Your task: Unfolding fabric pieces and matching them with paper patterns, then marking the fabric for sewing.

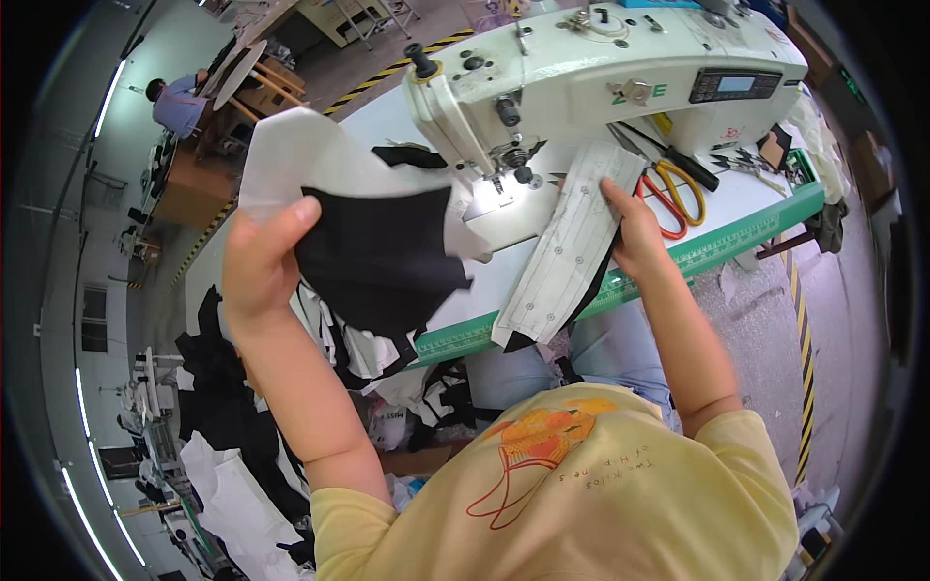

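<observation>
"Progress, nearest things first?"

"Left grip (pixel 260 261) is closed on a matte black cloth piece with a notched edge (pixel 378 257), the thumb pressing near its corner. A smooth white sheet (pixel 291 160) rises beyond that thumb, blurred; I can't tell whether the two are joined."

"And the other side?"

"Right grip (pixel 635 230) pinches a long white panel with rows of small round marks (pixel 573 247). It slants down and inward from the fingers, and dark cloth (pixel 520 341) shows along its lower edge."

"What lies close by?"

"Scissors with red and yellow loop handles (pixel 681 219) rest just right of the right grip, on a white tabletop with a green ruled edge (pixel 484 292). A black and white cloth heap (pixel 358 351) sits below and inward of the left grip."

"So what's done, what's left?"

"Both pieces are lifted, one per side. Beyond and between the grips stands a white metal sewing machine (pixel 572 73); neither piece appears to be under its lit needle area (pixel 502 186). I'd judge this a handling stage, with sewing at that spot not yet begun. Finished seams can't be made out."

"Farther off?"

"Well past the left grip, a seated person in a blue top (pixel 181 111)."
</observation>
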Tool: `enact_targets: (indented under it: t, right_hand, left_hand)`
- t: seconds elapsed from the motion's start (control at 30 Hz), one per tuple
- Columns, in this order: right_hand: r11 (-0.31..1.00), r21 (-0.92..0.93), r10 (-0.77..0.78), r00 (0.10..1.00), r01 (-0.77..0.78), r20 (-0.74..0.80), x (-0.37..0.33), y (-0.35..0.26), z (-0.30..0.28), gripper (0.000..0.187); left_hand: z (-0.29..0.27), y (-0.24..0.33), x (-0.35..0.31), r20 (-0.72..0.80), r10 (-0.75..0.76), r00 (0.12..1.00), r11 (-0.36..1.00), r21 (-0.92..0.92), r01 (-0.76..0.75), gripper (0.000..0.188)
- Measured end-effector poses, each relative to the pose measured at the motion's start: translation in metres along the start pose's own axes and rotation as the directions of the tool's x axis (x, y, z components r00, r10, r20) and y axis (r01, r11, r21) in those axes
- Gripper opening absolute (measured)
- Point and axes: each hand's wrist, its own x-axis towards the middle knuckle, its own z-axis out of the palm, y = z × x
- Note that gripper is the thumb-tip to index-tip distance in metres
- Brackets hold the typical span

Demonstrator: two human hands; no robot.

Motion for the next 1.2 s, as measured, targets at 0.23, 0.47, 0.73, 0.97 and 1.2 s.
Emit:
enact_targets:
  t: [0.23,0.47,0.73,0.97,1.2]
  right_hand:
    - [0.989,-0.139,0.066,0.994,-0.053,0.086,-0.05,-0.032,0.045,0.036]
    - [0.99,0.125,0.033,0.978,-0.059,0.204,-0.069,-0.039,0.051,0.053]
    - [0.978,0.141,0.131,0.98,-0.153,0.152,-0.068,-0.033,0.04,0.035]
    - [0.949,0.197,0.231,0.968,-0.246,0.098,-0.081,-0.021,0.031,0.03]
    - [0.952,0.128,0.266,0.957,-0.279,0.113,-0.082,-0.013,0.034,0.032]
  left_hand:
    - [0.071,-0.008,0.015,0.456,-0.177,0.872,0.981,0.005,0.196,0.039]
    - [0.147,-0.057,0.023,0.378,-0.003,0.926,0.761,0.601,-0.243,0.028]
    - [0.153,-0.089,0.009,0.519,0.76,0.392,-0.172,0.742,-0.648,0.043]
    - [0.163,-0.108,-0.012,0.576,0.6,0.555,0.107,0.629,-0.77,0.033]
    - [0.153,-0.111,-0.016,0.389,0.52,0.761,0.424,0.656,-0.625,0.034]
